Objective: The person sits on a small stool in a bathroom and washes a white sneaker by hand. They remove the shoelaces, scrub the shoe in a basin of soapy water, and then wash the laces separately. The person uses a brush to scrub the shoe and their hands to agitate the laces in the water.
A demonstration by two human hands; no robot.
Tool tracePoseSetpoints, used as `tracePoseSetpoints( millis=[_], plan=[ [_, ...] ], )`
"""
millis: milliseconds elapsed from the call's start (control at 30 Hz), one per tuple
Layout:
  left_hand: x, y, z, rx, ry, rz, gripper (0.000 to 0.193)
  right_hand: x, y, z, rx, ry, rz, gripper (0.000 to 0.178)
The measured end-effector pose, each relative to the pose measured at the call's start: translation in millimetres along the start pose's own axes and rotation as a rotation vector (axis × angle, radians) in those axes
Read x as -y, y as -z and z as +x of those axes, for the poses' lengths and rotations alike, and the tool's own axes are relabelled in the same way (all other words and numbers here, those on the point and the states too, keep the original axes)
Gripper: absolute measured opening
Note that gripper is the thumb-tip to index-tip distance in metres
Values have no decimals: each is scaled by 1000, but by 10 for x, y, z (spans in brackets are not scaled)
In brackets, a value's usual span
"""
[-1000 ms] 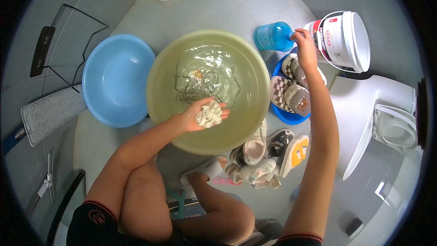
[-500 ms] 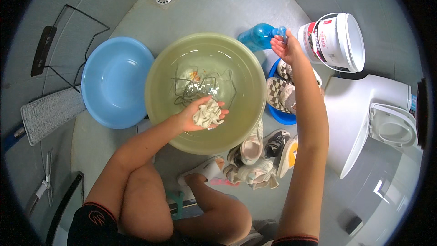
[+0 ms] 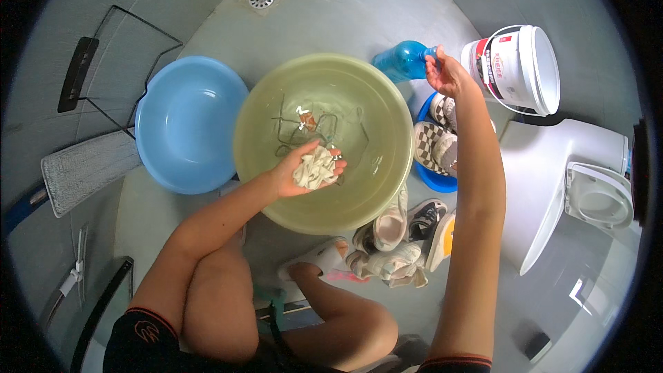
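A crumpled bundle of off-white shoelaces (image 3: 315, 168) rests in my upturned left hand (image 3: 293, 174), its fingers loosely cupped beneath. That hand is above the near part of a large yellow-green basin (image 3: 255, 197) of water. Thin grey cord-like strands (image 3: 298, 131) and a small orange patch show in the water. On the far right, my right hand (image 3: 449, 74) closes around the neck of a translucent blue bottle (image 3: 402, 61). The bottle leans or lies on the floor beyond the basin; parts of its cap are hidden by my fingers.
A light-blue basin (image 3: 190, 117) stands left of the green one. Checkered shoes (image 3: 431, 144) sit in a blue tub (image 3: 436, 181); several more shoes (image 3: 397, 262) lie nearby. At right are a white bucket (image 3: 511, 69) on its side and a toilet (image 3: 539, 186). A grey flat mop (image 3: 90, 169) leans left.
My right hand has shifted slightly and its fingers have closed more around the bottle's neck. The left hand still holds the laces. The whole view has moved a little.
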State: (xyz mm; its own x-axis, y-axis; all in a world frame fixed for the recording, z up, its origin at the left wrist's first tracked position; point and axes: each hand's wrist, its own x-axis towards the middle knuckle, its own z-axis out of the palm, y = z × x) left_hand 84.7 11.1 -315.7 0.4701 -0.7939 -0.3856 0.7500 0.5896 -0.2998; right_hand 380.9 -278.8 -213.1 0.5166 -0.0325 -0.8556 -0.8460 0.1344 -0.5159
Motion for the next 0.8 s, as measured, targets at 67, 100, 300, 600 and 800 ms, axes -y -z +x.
tracePoseSetpoints(
  millis=[67,100,300,600,800],
  plan=[
    [-19,-79,-28,-5,-18,-22,55,-43,27,28,-38,12,27,47],
    [-34,-64,-28,37,-44,-3,62,-70,44,19,-40,36,-12,50],
    [-55,-141,-28,220,-41,-81,59,-956,300,-266,226,274,589,45],
    [239,-140,202,108,-325,179,47,-2946,-1368,-1490,-101,967,-699,45],
    [361,-84,176,-31,-234,198,46,-2966,-1197,-931,-356,756,-676,50]
  ],
)
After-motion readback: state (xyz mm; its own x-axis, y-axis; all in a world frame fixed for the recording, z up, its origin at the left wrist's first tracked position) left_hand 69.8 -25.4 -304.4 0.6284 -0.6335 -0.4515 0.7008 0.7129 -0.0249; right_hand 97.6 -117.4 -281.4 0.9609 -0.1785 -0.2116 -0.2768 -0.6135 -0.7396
